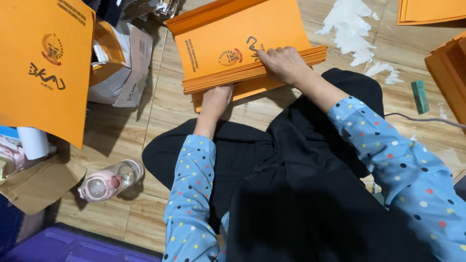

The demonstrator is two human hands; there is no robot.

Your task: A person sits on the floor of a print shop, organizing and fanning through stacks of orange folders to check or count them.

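Observation:
A thick stack of orange folders (233, 43) lies on the wooden floor in front of my knees, each with a printed emblem and dark lettering. My left hand (216, 99) presses against the stack's near edge, fingers tucked under it. My right hand (284, 63) rests on top of the stack near its right corner, fingers curled over the edge of the upper sheets. Both arms wear blue sleeves with coloured dots. My lap is covered in black cloth.
Another orange folder (41, 68) stands upright at the left, before a cardboard box (124, 73). A pink-capped clear bottle (109, 180) lies on the floor. White paper scraps (352, 29) and a green block (420, 96) lie at the right, beside more orange stacks (449, 73).

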